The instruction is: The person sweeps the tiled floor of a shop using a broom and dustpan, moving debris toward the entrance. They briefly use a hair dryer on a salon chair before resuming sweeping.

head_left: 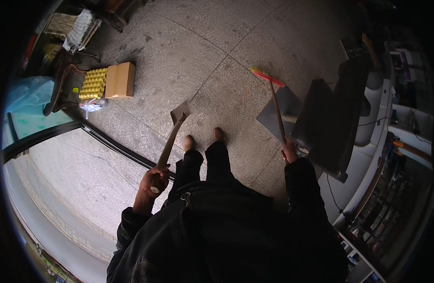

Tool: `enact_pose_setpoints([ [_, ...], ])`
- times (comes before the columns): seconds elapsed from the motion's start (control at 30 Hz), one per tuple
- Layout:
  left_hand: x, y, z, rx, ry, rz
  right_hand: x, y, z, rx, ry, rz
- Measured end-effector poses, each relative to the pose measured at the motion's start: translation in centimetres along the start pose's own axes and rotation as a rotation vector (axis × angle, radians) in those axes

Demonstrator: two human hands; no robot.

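My left hand (153,183) is closed round the top end of a thick wooden handle. It belongs to a shovel (168,144) with a flat grey blade, which reaches down to the floor ahead of my left foot. My right hand (289,152) grips the thin brown stick of a broom (277,108). Red with yellowish bristles, the broom's head points away from me, above or beyond a dark flat square panel (279,113). Whether its bristles touch the floor, I cannot tell.
Speckled stone floor (217,28) spreads ahead. At the left are a cardboard box (121,80), yellow egg trays (93,84) and a dark metal door frame (118,144). A dark chair-like object (316,127) stands close by my right hand, with shelves (391,198) beyond.
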State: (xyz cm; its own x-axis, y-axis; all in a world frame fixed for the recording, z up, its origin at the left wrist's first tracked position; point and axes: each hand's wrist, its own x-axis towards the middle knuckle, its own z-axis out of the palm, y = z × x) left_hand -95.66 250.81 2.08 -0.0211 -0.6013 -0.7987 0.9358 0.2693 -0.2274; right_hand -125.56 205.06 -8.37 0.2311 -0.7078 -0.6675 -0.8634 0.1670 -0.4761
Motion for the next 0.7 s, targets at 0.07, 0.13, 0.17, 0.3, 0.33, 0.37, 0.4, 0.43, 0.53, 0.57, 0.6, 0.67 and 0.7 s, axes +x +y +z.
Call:
enact_pose_setpoints([
  [0.07, -0.1, 0.9, 1.2, 0.138, 0.013, -0.038, 4.7, -0.4, 2.0, 0.038, -0.005, -0.045],
  [0.13, 0.3, 1.9, 2.0, 0.201, 0.021, -0.08, 6.0, -1.5, 3.9, 0.126, -0.067, 0.026],
  [0.17, 0.5, 2.6, 2.1, 0.235, 0.012, -0.099, 5.0, -0.8, 5.2, 0.15, -0.039, 0.06],
  [0.3, 2.0, 4.4, -0.3, 0.609, 0.053, 0.093, -4.4, 4.7, 9.5, 0.008, -0.032, 0.134],
  [0.33, 2.3, 4.6, 0.6, 0.484, 0.05, 0.006, -8.3, 8.9, 9.9, -0.099, -0.071, 0.151],
  [0.37, 2.0, 4.9, 0.7, 0.348, 0.066, -0.047, -13.9, 7.3, 10.3, -0.155, -0.136, 0.286],
  [0.4, 2.2, 5.0, 1.8, 0.38, 0.059, -0.091, -18.1, 11.3, 10.8, -0.226, -0.114, 0.241],
  [0.43, 2.6, 4.7, 2.6, 0.409, 0.048, -0.14, -21.8, 18.8, 12.4, -0.222, -0.012, 0.061],
  [0.53, 3.0, 3.8, 4.7, 0.433, 0.14, -0.177, -29.8, 16.2, 11.6, 0.123, -0.102, 0.407],
  [0.57, 3.1, 3.7, 4.5, 0.496, 0.108, -0.166, -31.2, 15.0, 11.4, 0.209, -0.057, 0.392],
  [0.6, 3.2, 3.7, 4.2, 0.554, 0.076, -0.152, -31.6, 13.8, 10.4, 0.344, -0.108, 0.59],
  [0.67, 3.4, 2.8, 5.1, 0.542, 0.089, -0.209, -30.2, 13.4, 10.0, 0.277, 0.001, 0.575],
  [0.7, 3.5, 2.2, 5.3, 0.539, 0.1, -0.238, -27.4, 14.3, 9.8, 0.243, 0.046, 0.499],
])
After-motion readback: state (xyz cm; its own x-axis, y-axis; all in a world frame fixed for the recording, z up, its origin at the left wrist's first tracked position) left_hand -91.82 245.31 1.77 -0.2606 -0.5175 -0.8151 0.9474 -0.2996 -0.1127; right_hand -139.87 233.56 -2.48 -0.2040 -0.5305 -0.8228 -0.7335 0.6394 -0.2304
